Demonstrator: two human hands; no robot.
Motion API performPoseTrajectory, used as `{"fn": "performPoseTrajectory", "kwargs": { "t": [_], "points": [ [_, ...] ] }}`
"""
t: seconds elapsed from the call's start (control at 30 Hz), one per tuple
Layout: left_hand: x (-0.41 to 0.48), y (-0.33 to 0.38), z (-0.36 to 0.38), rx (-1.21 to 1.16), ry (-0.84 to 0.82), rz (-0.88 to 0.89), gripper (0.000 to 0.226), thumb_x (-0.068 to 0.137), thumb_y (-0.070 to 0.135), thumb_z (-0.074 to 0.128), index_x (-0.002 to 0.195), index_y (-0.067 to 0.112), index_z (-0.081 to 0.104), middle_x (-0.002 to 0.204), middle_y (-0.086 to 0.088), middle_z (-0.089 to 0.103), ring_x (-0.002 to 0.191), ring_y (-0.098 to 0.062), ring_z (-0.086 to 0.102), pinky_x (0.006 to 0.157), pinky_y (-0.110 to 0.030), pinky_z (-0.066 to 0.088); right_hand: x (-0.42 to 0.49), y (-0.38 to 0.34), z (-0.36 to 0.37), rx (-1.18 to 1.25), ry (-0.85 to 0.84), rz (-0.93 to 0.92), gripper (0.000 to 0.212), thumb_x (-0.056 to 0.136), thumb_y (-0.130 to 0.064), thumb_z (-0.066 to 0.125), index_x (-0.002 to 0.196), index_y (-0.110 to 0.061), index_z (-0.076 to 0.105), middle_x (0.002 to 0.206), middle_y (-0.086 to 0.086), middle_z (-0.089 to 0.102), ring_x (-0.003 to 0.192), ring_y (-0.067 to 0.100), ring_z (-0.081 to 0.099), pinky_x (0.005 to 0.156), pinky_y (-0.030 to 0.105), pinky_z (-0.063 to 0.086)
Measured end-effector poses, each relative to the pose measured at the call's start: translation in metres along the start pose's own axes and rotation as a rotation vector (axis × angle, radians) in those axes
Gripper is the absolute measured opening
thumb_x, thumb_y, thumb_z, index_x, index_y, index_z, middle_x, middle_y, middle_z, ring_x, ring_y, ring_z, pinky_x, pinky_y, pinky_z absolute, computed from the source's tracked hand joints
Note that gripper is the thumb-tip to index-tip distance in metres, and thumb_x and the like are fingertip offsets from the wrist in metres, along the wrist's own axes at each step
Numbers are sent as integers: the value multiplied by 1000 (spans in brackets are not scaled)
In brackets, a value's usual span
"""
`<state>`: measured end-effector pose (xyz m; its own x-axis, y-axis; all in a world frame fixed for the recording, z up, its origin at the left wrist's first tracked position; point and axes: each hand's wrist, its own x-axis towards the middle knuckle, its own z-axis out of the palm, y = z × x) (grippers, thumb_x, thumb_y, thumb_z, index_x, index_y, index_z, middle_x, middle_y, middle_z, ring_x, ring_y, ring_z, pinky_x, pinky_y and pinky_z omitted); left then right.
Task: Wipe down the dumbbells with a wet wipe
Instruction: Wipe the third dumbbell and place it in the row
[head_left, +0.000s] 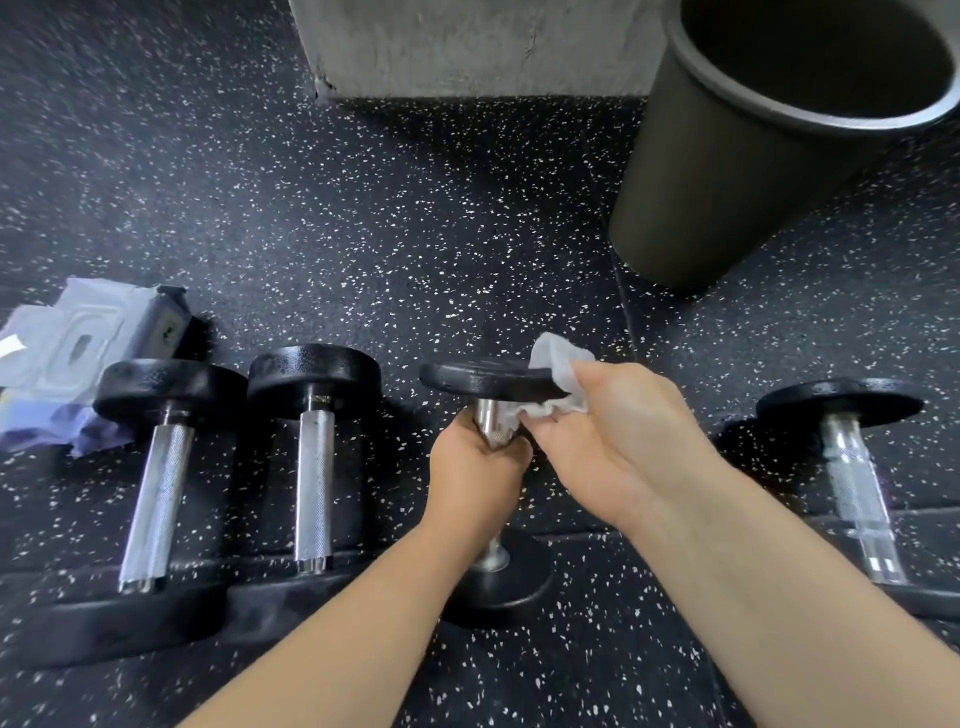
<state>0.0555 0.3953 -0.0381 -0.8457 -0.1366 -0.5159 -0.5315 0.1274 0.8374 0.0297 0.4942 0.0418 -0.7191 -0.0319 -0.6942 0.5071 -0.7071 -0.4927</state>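
Note:
Several black dumbbells with steel handles lie in a row on the speckled floor. My left hand (475, 467) grips the handle of the third dumbbell (480, 382) and tilts its far end up. My right hand (610, 434) pinches a white wet wipe (558, 371) against the right edge of that dumbbell's far head. Two dumbbells (156, 483) (313, 467) rest to the left. Another dumbbell (852, 467) rests at the right.
A pack of wet wipes (78, 358) lies at the far left behind the first dumbbell. A black bin (727, 171) stands at the back right. A concrete block (467, 47) rises at the back centre. Black speckled rubber flooring (363, 234) covers the ground.

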Motion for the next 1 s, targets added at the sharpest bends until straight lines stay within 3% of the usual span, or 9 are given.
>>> {"fn": "performPoseTrajectory", "kwargs": {
  "t": [0.07, 0.17, 0.27, 0.37, 0.47, 0.57, 0.73, 0.87, 1.0],
  "points": [
    [0, 1, -2, 13, -48, 2, 10, 80, 2, 62, 88, 2, 56, 65, -11, 54, 57, -19, 47, 52, -32, 39, 10, -1, 1, -15, 33, 19, 24, 88, 19, 36, 80, 0, 50, 75, 6, 42, 57, 18, 42, 51, 29, 40],
    [-4, 3, -3, 48, -99, -5, 17, 76, -3, 62, 76, 9, 50, 61, -8, 48, 56, -18, 43, 52, -30, 36, 31, -5, -8, 42, 137, 97, 35, 87, 14, 43, 119, 11, 57, 101, 13, 58, 84, 25, 56, 74, 37, 55],
    [-12, 7, 1, 113, -46, 15, 24, 79, 8, 65, 78, 23, 46, 64, 6, 53, 55, -13, 46, 52, -24, 38, 36, -7, -20, 17, 130, 147, 41, 88, 12, 35, 124, 10, 55, 125, 18, 61, 102, 30, 61, 78, 44, 59],
    [-30, 8, 3, 416, 71, 91, 37, 81, 41, 66, 104, 36, 37, 95, 15, 55, 85, -13, 56, 71, -33, 44, 36, -8, -24, 50, 118, 114, 33, 86, 15, 32, 110, 11, 54, 103, 17, 56, 89, 26, 56, 73, 44, 60],
    [-40, 5, 8, 532, 92, 163, 55, 82, 39, 65, 124, 32, 30, 110, 12, 46, 105, -17, 49, 89, -43, 46, 25, -4, -19, 129, 141, 53, 26, 83, 20, 29, 79, 2, 47, 74, 8, 46, 59, 19, 51, 56, 33, 58],
    [-24, 8, 1, 469, 147, 105, 33, 81, 31, 62, 106, 28, 40, 97, 7, 59, 93, -22, 59, 82, -44, 49, -4, 6, -8, -16, 38, -45, 33, 80, 24, 27, 65, -1, 42, 60, 7, 41, 50, 21, 43, 60, 27, 44],
    [-15, 12, -6, 234, 104, 114, 20, 80, 25, 70, 89, 26, 52, 74, 10, 63, 66, -5, 58, 55, -17, 43, -1, 10, 7, -73, 1, -57, 25, 84, 21, 33, 95, 3, 47, 80, 14, 44, 75, 31, 42, 73, 38, 40],
    [-10, 2, -4, 66, 19, 8, 19, 74, 14, 75, 84, 15, 59, 67, -1, 64, 56, -15, 51, 60, -38, 49, 29, 1, -1, 61, 59, 116, 12, 91, 7, 48, 93, 6, 60, 74, 11, 58, 62, 18, 58, 69, 35, 55],
    [-6, -2, -6, 45, -40, -7, 18, 77, 2, 65, 80, 16, 53, 63, -4, 54, 57, -19, 47, 56, -35, 41, 23, 2, -9, 26, -2, 97, 26, 87, 15, 39, 69, 6, 56, 70, 10, 50, 56, 19, 52, 57, 35, 55]
  ]
}}
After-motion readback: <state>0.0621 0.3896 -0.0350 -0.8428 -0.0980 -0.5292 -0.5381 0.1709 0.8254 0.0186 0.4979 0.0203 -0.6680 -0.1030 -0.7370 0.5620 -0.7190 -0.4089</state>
